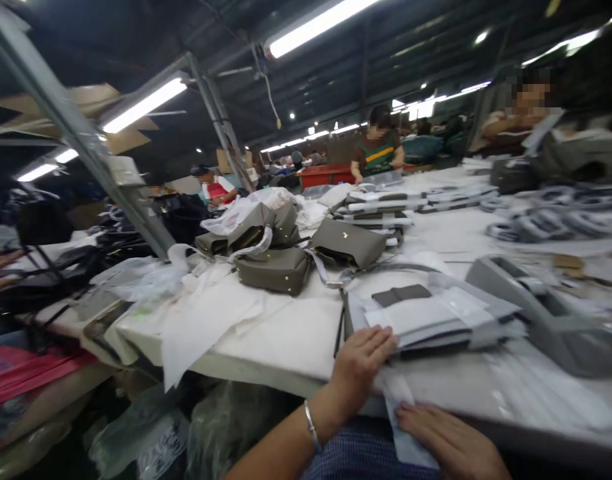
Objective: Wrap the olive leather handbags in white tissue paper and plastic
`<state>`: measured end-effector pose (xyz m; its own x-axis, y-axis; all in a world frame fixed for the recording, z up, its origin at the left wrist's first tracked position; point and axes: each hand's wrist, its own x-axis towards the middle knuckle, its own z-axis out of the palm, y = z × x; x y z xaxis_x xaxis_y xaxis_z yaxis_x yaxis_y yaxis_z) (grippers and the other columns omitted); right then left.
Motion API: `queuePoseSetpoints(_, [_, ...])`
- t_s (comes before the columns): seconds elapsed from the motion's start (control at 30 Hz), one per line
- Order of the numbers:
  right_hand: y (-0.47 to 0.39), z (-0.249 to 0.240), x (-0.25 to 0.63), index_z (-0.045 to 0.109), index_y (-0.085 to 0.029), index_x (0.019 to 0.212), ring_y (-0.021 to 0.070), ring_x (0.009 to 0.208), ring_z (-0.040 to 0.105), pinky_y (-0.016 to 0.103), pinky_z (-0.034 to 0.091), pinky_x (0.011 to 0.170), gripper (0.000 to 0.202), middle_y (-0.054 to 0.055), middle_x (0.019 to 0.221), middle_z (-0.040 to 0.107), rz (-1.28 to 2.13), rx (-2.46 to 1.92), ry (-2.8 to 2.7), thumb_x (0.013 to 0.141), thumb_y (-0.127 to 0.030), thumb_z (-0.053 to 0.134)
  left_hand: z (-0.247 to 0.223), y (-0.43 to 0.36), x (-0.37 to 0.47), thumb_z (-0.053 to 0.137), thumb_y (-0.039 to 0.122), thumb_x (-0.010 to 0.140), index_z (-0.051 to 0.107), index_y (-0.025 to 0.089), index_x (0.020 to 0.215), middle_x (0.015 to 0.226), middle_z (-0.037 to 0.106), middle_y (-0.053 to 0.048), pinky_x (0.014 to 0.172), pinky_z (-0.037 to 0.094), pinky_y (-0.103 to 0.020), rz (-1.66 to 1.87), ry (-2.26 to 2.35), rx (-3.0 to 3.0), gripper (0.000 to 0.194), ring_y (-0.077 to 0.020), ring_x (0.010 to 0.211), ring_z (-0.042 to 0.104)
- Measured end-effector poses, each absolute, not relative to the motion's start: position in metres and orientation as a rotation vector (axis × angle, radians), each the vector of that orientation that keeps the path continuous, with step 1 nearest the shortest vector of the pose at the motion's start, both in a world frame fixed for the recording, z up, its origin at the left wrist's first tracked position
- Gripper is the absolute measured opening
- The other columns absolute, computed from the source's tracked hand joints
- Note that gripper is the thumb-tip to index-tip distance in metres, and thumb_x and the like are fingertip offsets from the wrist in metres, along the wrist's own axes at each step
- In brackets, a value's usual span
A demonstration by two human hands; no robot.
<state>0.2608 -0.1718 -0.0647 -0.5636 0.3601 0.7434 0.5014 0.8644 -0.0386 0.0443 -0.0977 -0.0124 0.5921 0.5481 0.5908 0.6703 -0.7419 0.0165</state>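
Observation:
My left hand lies with its fingers stretched out at the near left edge of a stack of white paper-wrapped pieces, touching it. A dark olive piece shows on top of the stack. My right hand is lower, at the table's front edge, its fingers lying flat on a translucent plastic strip that hangs over my lap. The thumb of that hand is hidden. Beyond the stack, olive handbags with small gold studs sit on the white table.
A grey tape dispenser stands right of the stack. White paper droops over the front edge at left. Wrapped straps lie at far right. A slanted metal post rises at left. Co-workers sit across the table.

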Motion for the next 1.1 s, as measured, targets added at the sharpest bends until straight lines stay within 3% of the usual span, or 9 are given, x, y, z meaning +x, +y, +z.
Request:
queuePoseSetpoints(0.13, [-0.182, -0.042, 0.249, 0.068, -0.018, 0.117, 0.0135, 0.106, 0.07, 0.025, 0.054, 0.099, 0.049, 0.004, 0.114, 0.075, -0.122, -0.743, -2.234, 0.084, -0.001, 0.036, -0.014, -0.096, 0.042, 0.044, 0.014, 0.099, 0.046, 0.02, 0.144, 0.144, 0.055, -0.006, 0.109, 0.048, -0.043, -0.912, -0.991, -2.68, 0.045, -0.0217, 0.134, 0.05])
queuePoseSetpoints(0.33, [-0.188, -0.031, 0.24, 0.068, -0.019, 0.112, 0.0146, 0.099, 0.073, 0.026, 0.058, 0.092, 0.044, 0.005, 0.103, 0.077, -0.027, -0.779, -2.153, 0.087, -0.001, 0.037, -0.013, -0.095, 0.04, 0.045, 0.011, 0.098, 0.046, 0.02, 0.144, 0.143, 0.056, -0.005, 0.111, 0.047, -0.043, -0.933, -0.96, -2.693, 0.046, -0.0204, 0.135, 0.05])
queuePoseSetpoints(0.47, [-0.186, -0.017, 0.25, 0.067, -0.02, 0.109, 0.0148, 0.096, 0.073, 0.03, 0.055, 0.098, 0.023, 0.005, 0.101, 0.077, 0.124, -0.779, -2.237, 0.099, -0.024, 0.047, -0.013, -0.094, 0.04, 0.046, 0.01, 0.098, 0.046, 0.021, 0.144, 0.143, 0.056, -0.005, 0.111, 0.047, -0.042, -0.956, -0.991, -2.69, 0.047, -0.0198, 0.135, 0.05])
queuePoseSetpoints(0.53, [-0.176, -0.007, 0.257, 0.064, -0.019, 0.114, 0.0166, 0.1, 0.071, 0.037, 0.05, 0.106, 0.024, 0.005, 0.104, 0.076, 0.092, -0.822, -2.208, 0.099, -0.034, 0.053, -0.014, -0.094, 0.041, 0.048, 0.01, 0.097, 0.045, 0.021, 0.144, 0.144, 0.056, -0.005, 0.112, 0.046, -0.041, -0.97, -1.001, -2.696, 0.049, -0.0195, 0.135, 0.049])
queuePoseSetpoints(0.7, [-0.125, 0.012, 0.255, 0.058, -0.019, 0.124, 0.0242, 0.12, 0.06, 0.05, 0.036, 0.114, 0.03, 0.009, 0.12, 0.069, -0.235, -1.044, -2.107, 0.095, -0.022, 0.058, -0.017, -0.094, 0.041, 0.048, 0.01, 0.096, 0.045, 0.02, 0.144, 0.144, 0.055, -0.007, 0.112, 0.045, -0.042, -1.006, -1.007, -2.699, 0.049, -0.0203, 0.135, 0.049])
queuePoseSetpoints(0.87, [-0.094, 0.009, 0.243, 0.062, -0.018, 0.103, 0.0247, 0.101, 0.059, 0.047, 0.043, 0.103, 0.012, 0.007, 0.105, 0.067, -0.255, -1.156, -2.134, 0.092, -0.017, 0.057, -0.008, -0.099, 0.041, 0.054, 0.019, 0.096, 0.045, 0.018, 0.142, 0.141, 0.058, -0.008, 0.112, 0.046, -0.043, -1.036, -1.09, -2.742, 0.047, -0.0212, 0.132, 0.052])
queuePoseSetpoints(0.97, [-0.094, 0.003, 0.242, 0.062, -0.019, 0.103, 0.0257, 0.102, 0.056, 0.046, 0.043, 0.099, 0.011, 0.007, 0.105, 0.065, -0.289, -1.169, -2.138, 0.093, -0.017, 0.056, -0.003, -0.1, 0.042, 0.06, 0.029, 0.094, 0.047, 0.018, 0.141, 0.139, 0.06, -0.009, 0.111, 0.047, -0.045, -1.069, -1.152, -2.779, 0.05, -0.0233, 0.131, 0.054])
queuePoseSetpoints(1.1, [-0.095, -0.002, 0.239, 0.062, -0.019, 0.107, 0.0257, 0.105, 0.055, 0.044, 0.041, 0.1, 0.014, 0.008, 0.107, 0.066, -0.347, -1.155, -2.136, 0.095, -0.018, 0.055, -0.005, -0.093, 0.042, 0.049, 0.013, 0.098, 0.053, 0.019, 0.135, 0.133, 0.064, -0.007, 0.107, 0.051, -0.041, -1.12, -1.059, -2.671, 0.038, -0.0202, 0.126, 0.059])
